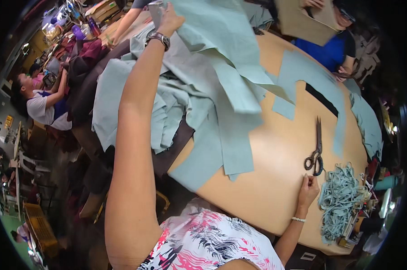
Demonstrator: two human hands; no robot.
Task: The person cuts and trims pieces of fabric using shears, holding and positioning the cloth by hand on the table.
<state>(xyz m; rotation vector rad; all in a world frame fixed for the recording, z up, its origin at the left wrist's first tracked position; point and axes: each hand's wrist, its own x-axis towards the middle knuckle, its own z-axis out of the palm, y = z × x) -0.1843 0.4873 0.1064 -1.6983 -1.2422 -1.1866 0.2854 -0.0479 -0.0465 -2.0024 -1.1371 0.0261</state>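
We see the left hand point(169, 20) gripping pale green cloth point(221, 58), the right hand point(309, 188) fisted beside scissors point(316, 150).

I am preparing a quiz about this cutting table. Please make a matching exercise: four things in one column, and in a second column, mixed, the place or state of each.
Things:
1. scissors
2. heap of fabric strips
3. left hand
4. right hand

Places or states:
A. raised, gripping a sheet of pale green fabric
B. piled near the table's right edge
C. lying flat on the bare tan table, closed
D. resting on the table just below the scissors' handles

Pairs: 1-C, 2-B, 3-A, 4-D
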